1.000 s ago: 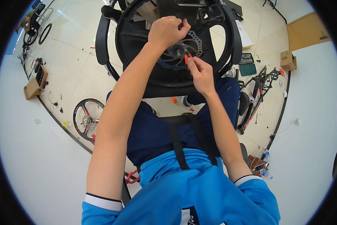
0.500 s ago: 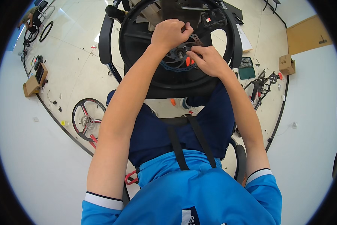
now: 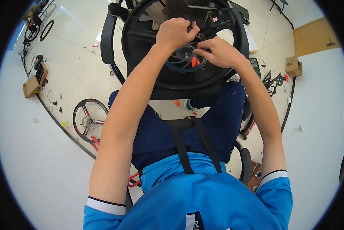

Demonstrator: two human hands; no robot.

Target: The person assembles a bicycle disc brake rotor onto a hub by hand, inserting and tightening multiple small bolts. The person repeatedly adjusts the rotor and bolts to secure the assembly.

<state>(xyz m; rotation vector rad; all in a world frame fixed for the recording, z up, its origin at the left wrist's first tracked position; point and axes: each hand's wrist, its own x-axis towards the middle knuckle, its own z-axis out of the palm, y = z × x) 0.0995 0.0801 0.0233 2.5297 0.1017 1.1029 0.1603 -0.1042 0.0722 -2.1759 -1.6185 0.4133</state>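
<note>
A black bicycle wheel (image 3: pixel 128 50) lies flat across a black chair seat in front of me. At its hub are a brake rotor (image 3: pixel 175 69) with a bluish toothed edge, a protruding axle (image 3: pixel 186 56) and a bright orange piece (image 3: pixel 195 61). Curled closed over the far left side of the rotor is my left hand (image 3: pixel 175 33); what its fingers grip, if anything, is hidden. My right hand (image 3: pixel 221 53) comes in from the right, thumb and forefinger pinched beside the axle. A small greyish bit (image 3: pixel 195 49) shows at those fingertips, too small to name.
A black part (image 3: pixel 220 18) rests at the wheel's far right. A three-spoke wheel (image 3: pixel 89 120) stands at left, near an opened cardboard box (image 3: pixel 31 85). On the right are a closed carton (image 3: pixel 293 66) and bike parts (image 3: pixel 273 82). Another person (image 3: pixel 35 14) is far left.
My right hand and forearm have shifted right and slightly away from me, its fingertips moving off the axle. My left hand has barely moved.
</note>
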